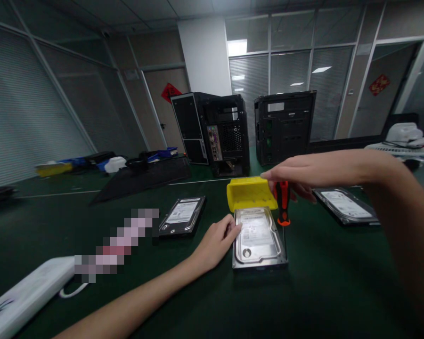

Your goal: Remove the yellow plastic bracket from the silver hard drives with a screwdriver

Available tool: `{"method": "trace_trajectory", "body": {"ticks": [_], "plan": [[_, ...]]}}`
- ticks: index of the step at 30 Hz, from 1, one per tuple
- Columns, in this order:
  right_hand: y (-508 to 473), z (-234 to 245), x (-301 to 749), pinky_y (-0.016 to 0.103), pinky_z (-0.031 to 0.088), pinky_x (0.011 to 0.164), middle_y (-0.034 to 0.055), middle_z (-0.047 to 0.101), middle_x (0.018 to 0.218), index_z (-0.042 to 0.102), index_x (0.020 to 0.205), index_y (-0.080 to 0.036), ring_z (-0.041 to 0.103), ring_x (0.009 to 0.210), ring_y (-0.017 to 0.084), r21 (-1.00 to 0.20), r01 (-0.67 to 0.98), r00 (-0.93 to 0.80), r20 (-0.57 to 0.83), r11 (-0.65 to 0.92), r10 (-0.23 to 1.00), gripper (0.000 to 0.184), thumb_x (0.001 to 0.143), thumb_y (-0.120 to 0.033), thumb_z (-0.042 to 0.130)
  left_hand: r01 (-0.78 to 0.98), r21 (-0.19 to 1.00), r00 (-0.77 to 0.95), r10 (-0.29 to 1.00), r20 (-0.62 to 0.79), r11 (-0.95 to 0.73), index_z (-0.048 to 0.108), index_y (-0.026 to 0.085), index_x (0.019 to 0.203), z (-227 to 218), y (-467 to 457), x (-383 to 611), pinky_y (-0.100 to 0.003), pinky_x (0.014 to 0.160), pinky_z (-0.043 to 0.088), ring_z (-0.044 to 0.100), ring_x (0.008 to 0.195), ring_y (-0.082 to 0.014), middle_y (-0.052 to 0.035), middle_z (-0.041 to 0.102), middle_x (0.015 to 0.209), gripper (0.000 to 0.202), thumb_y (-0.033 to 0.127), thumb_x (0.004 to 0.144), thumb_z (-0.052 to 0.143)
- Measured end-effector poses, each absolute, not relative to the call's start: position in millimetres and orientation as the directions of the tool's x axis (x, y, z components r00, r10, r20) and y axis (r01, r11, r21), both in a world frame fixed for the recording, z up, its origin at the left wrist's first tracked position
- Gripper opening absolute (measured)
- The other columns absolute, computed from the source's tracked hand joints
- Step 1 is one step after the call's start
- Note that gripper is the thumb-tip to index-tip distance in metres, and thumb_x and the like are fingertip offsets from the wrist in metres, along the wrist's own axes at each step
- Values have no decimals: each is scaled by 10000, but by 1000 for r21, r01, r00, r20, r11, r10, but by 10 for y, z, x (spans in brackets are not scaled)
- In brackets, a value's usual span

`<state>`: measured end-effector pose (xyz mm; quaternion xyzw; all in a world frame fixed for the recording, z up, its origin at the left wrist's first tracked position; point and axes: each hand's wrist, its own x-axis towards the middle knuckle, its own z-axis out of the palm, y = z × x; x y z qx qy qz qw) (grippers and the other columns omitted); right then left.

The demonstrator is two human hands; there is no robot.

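Note:
A silver hard drive (257, 238) lies label up on the dark green table in front of me. My left hand (219, 238) grips its left edge, thumb on the top face and fingers curled, partly hidden. Over the drive's right side, my right hand (295, 173) holds a red and black screwdriver (283, 207) upright from above, palm over the handle's top. The screwdriver's thin shaft reaches down to the drive's right edge; its tip is too small to make out. Directly behind the drive sits a yellow plastic bin (250, 192), its open side facing me.
Two more hard drives lie left (183, 214) and right (346, 206). Behind stand two black computer cases (229, 134) (284, 127). A black mat (144, 176) lies back left. A white box (31, 292) with a cord and a blurred strip occupies the front left.

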<state>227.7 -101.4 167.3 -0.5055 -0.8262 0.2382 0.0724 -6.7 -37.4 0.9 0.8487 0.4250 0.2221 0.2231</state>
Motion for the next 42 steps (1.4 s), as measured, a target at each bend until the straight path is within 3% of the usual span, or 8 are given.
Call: {"method": "trace_trajectory", "body": {"ticks": [5, 11, 21, 31, 38, 42], "plan": [[-1001, 1685, 2287, 250, 441, 549, 48, 605, 862, 575, 1003, -160, 551, 641, 146, -506, 763, -541, -158, 403, 826, 375, 836, -421, 364, 622, 569, 538, 822, 187, -537, 446, 186, 758, 11, -377, -67, -237, 558, 308, 465, 636, -139, 23, 494, 686, 331, 467, 879, 321], [-986, 1728, 2294, 254, 433, 574, 52, 624, 845, 611, 992, -152, 558, 655, 151, -528, 721, -602, -157, 448, 783, 382, 797, -438, 450, 616, 579, 537, 823, 186, -533, 449, 186, 760, 24, -390, -66, -238, 561, 311, 463, 637, -139, 21, 499, 690, 328, 462, 878, 318], [-993, 1736, 2291, 215, 356, 460, 22, 611, 634, 683, 839, -143, 510, 511, 106, -449, 769, -570, -160, 455, 806, 411, 764, -492, 478, 622, 567, 540, 820, 188, -540, 445, 185, 756, 13, -383, -72, -236, 559, 305, 465, 635, -138, 24, 498, 684, 333, 465, 882, 317], [-991, 1709, 2276, 220, 317, 438, 17, 573, 612, 660, 749, -134, 463, 483, 97, -374, 808, -530, -122, 456, 839, 414, 784, -486, 444, 620, 572, 536, 822, 192, -537, 444, 185, 753, 19, -388, -62, -239, 558, 308, 457, 630, -140, 23, 495, 677, 333, 466, 878, 315], [-1007, 1656, 2258, 253, 418, 522, 47, 601, 793, 605, 892, -167, 525, 594, 145, -505, 781, -492, -137, 367, 860, 512, 810, -571, 300, 618, 572, 533, 822, 200, -540, 445, 186, 744, 17, -387, -61, -240, 556, 308, 455, 619, -138, 24, 487, 670, 330, 462, 874, 322], [-1016, 1651, 2295, 252, 438, 560, 42, 576, 818, 560, 912, -194, 533, 648, 156, -550, 759, -491, -134, 348, 861, 462, 848, -518, 237, 617, 574, 531, 823, 203, -539, 448, 187, 747, 12, -386, -63, -238, 557, 308, 459, 626, -140, 21, 495, 675, 324, 460, 872, 327]]}}
